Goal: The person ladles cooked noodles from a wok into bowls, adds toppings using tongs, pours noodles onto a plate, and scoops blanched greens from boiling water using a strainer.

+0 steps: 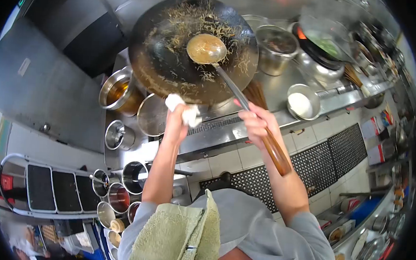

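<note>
A large dark wok [164,65] is tilted up over the stove, with thin browned shreds of food [191,21] spread across its inside. My left hand [175,121] is closed on a folded white cloth [190,113] at the wok's near rim; the cloth covers the part of the rim that it grips. In my right hand [258,121] is the wooden handle of a long metal ladle [206,49]. Its bowl lies over the wok, back or inside facing me unclear, with brownish liquid on it.
A steel pot [275,50] with dark contents stands right of the wok, near a second wok [325,46] holding something green. A bowl of white powder or grains [302,103] sits by the counter edge. Left are a pot of amber liquid [120,91] and several seasoning pots [119,197]. Black mats [306,162] cover the floor.
</note>
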A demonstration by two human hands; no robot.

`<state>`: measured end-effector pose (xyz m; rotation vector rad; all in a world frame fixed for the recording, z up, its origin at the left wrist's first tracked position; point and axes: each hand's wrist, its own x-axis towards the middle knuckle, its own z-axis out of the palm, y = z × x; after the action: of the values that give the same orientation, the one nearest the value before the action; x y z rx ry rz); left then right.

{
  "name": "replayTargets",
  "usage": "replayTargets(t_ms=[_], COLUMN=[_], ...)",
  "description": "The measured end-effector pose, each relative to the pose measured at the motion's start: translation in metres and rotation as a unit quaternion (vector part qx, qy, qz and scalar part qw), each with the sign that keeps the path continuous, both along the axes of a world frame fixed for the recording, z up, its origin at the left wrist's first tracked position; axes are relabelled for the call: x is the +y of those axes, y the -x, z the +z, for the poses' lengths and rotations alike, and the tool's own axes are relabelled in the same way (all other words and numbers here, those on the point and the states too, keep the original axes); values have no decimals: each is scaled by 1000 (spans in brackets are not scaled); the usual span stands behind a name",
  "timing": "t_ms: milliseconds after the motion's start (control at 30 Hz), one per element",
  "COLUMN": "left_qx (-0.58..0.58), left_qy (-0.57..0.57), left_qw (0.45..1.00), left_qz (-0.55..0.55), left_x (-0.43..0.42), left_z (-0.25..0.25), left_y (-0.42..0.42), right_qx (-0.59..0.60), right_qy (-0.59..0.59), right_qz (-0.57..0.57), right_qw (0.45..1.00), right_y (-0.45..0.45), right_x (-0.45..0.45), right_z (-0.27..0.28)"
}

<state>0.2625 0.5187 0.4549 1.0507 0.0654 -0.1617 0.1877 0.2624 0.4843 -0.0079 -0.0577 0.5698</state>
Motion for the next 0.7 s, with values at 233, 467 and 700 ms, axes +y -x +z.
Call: replayTargets(t_ms=[233,467,700], left_qx=[86,97,-75], left_qy=[133,209,-673], left_qw=[987,973,730], left_qz=[28,27,88], left_x=[1,-2,8], left_z=[-53,-72,-174], left_y=[-100,-127,15], right_qx=[103,140,91], right_qy=[32,91,386], right_qz=[62,38,-35], right_qw=[992,985,917], right_y=[-122,-166,-93], right_x=[36,37,-7], right_z=[-44,-71,-61])
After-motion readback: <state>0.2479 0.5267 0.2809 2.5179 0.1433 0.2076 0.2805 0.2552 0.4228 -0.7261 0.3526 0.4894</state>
